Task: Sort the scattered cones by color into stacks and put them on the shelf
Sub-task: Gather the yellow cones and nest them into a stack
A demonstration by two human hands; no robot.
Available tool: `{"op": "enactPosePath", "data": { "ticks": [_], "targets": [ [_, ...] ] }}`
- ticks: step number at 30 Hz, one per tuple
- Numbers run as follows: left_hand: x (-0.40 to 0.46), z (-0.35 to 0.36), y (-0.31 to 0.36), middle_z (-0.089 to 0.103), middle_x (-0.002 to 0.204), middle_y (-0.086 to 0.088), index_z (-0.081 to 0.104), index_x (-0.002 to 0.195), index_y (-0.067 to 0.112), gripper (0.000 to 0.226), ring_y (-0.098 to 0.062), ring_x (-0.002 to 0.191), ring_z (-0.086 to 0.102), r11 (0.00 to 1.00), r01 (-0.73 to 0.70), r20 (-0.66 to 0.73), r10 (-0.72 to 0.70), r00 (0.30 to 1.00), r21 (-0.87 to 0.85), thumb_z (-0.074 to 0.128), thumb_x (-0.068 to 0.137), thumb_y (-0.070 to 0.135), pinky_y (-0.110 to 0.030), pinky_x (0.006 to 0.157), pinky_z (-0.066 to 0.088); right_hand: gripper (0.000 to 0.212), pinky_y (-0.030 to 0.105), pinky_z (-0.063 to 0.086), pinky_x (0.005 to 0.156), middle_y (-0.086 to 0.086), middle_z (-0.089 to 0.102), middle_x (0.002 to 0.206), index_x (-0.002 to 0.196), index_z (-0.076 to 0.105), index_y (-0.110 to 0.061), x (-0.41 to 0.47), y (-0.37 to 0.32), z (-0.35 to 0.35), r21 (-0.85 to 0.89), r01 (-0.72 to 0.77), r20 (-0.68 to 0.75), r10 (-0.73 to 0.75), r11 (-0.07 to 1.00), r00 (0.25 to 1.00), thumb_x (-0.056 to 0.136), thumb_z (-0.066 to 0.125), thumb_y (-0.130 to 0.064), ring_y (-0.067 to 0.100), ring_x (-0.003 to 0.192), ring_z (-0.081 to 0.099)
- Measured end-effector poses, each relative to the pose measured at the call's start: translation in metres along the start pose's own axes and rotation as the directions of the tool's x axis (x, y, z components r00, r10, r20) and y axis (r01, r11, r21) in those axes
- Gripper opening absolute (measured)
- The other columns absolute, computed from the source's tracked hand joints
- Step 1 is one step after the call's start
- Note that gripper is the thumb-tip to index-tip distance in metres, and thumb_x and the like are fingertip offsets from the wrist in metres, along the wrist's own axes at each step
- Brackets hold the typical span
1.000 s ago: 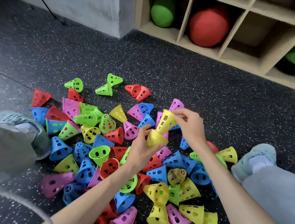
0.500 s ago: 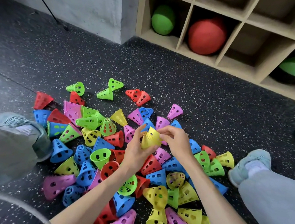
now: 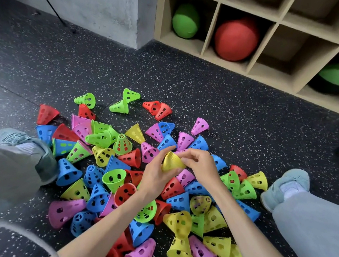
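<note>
Head view: two hands (image 3: 154, 177) (image 3: 200, 165) grip one yellow stack (image 3: 172, 162).

I am reaching both bare forearms forward from the bottom edge of the head view, converging toward the middle. My left hand (image 3: 154, 177) is cupping upward, its fingers and thumb curling round the yellow cone stack (image 3: 171, 161). My right hand (image 3: 200, 165) is coming in from the right, wrist bent, its fingertips (image 3: 184, 158) pinching the stack's upper side.
</note>
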State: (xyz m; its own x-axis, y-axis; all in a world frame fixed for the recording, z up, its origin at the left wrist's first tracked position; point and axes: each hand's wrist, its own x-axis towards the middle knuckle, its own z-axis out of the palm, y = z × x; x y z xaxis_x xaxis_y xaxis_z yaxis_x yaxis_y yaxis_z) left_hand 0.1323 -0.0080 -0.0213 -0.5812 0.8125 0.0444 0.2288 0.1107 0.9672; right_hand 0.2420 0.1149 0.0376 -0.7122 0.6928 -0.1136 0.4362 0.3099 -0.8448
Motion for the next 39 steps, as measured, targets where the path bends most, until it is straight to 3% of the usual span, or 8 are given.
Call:
{"op": "enactPosePath", "data": {
  "ticks": [6, 10, 14, 23, 26, 31, 34, 39],
  "targets": [
    [-0.001, 0.007, 0.001, 0.073, 0.099, 0.005, 0.048, 0.14, 0.051, 0.068, -0.015, 0.061, 0.061, 1.0, -0.016, 0.075, 0.015, 0.997, 0.015, 0.083, 0.084, 0.035, -0.037, 0.055, 0.049, 0.013, 0.011, 0.051, 0.077, -0.012, 0.077, 0.09, 0.096, 0.079, -0.019, -0.01, 0.014, -0.015, 0.092, -0.053, 0.02, 0.051, 0.994, 0.998, 0.091, 0.074, -0.008, -0.005, 0.087, 0.069],
    [-0.001, 0.013, 0.005, 0.073, 0.117, -0.001, 0.05, 0.141, 0.046, 0.067, -0.018, 0.08, 0.067, 0.998, -0.025, 0.11, 0.019, 0.994, 0.05, 0.083, 0.082, 0.04, -0.041, 0.077, 0.056, 0.01, 0.015, 0.052, 0.08, -0.008, 0.079, 0.09, 0.098, 0.079, -0.013, -0.011, 0.022, -0.03, 0.111, -0.078, 0.081, 0.07, 0.991, 0.994, 0.092, 0.073, -0.008, 0.001, 0.089, 0.073],
    [0.001, 0.023, 0.009, 0.07, 0.101, 0.026, 0.053, 0.136, 0.048, 0.061, -0.005, 0.061, 0.051, 0.999, -0.03, 0.117, 0.025, 0.993, 0.036, 0.083, 0.083, 0.04, -0.035, 0.064, 0.052, 0.016, 0.017, 0.055, 0.075, 0.0, 0.08, 0.092, 0.1, 0.078, -0.016, -0.009, 0.023, -0.062, 0.085, -0.134, 0.167, 0.118, 0.987, 0.979, 0.095, 0.068, -0.004, 0.006, 0.087, 0.074],
    [0.006, 0.039, 0.012, 0.064, 0.099, -0.004, 0.052, 0.127, 0.048, 0.053, -0.009, 0.067, 0.048, 1.0, -0.022, 0.135, 0.024, 0.991, -0.018, 0.081, 0.082, 0.045, -0.037, 0.066, 0.053, 0.031, 0.019, 0.053, 0.085, -0.013, 0.076, 0.102, 0.101, 0.08, -0.023, -0.003, 0.091, -0.12, -0.089, -0.284, -0.392, 0.228, 0.955, 0.891, 0.096, 0.06, 0.0, 0.003, 0.096, 0.069],
    [0.007, 0.044, 0.008, 0.06, 0.105, 0.008, 0.05, 0.129, 0.048, 0.054, -0.011, 0.085, 0.053, 1.0, -0.023, 0.139, 0.023, 0.99, 0.001, 0.077, 0.083, 0.05, -0.032, 0.077, 0.052, 0.037, 0.034, 0.052, 0.101, -0.01, 0.075, 0.113, 0.102, 0.079, -0.026, -0.005, 0.116, -0.134, -0.096, -0.346, -0.489, 0.259, 0.933, 0.833, 0.094, 0.058, 0.003, 0.009, 0.106, 0.066],
    [0.004, 0.048, 0.0, 0.064, 0.103, -0.001, 0.051, 0.133, 0.044, 0.056, -0.022, 0.072, 0.055, 0.999, 0.04, 0.139, -0.038, 0.99, -0.016, 0.077, 0.083, 0.048, -0.045, 0.074, 0.055, 0.039, 0.035, 0.035, 0.117, 0.004, 0.056, 0.148, 0.117, 0.076, -0.022, -0.01, 0.157, -0.143, -0.072, -0.452, -0.491, 0.363, 0.889, 0.792, 0.093, 0.059, 0.003, 0.019, 0.139, 0.048],
    [0.003, 0.049, -0.007, 0.062, 0.1, 0.021, 0.051, 0.135, 0.042, 0.059, -0.024, 0.078, 0.055, 0.999, 0.034, 0.135, -0.035, 0.99, 0.008, 0.074, 0.082, 0.053, -0.028, 0.076, 0.055, 0.039, 0.039, 0.029, 0.122, 0.011, 0.037, 0.162, 0.127, 0.072, -0.022, -0.012, 0.173, -0.142, -0.094, -0.517, -0.426, 0.435, 0.851, 0.793, 0.095, 0.064, -0.001, 0.026, 0.148, 0.037],
    [0.004, 0.053, -0.011, 0.06, 0.108, 0.039, 0.05, 0.14, 0.035, 0.06, 0.01, 0.08, 0.053, 0.999, 0.035, 0.137, -0.038, 0.99, 0.028, 0.077, 0.086, 0.041, -0.006, 0.077, 0.046, 0.037, 0.034, 0.035, 0.117, 0.01, 0.043, 0.159, 0.126, 0.072, -0.016, -0.011, 0.188, -0.143, -0.047, -0.533, -0.444, 0.46, 0.845, 0.769, 0.093, 0.065, -0.001, 0.026, 0.143, 0.044]
  ]
}}
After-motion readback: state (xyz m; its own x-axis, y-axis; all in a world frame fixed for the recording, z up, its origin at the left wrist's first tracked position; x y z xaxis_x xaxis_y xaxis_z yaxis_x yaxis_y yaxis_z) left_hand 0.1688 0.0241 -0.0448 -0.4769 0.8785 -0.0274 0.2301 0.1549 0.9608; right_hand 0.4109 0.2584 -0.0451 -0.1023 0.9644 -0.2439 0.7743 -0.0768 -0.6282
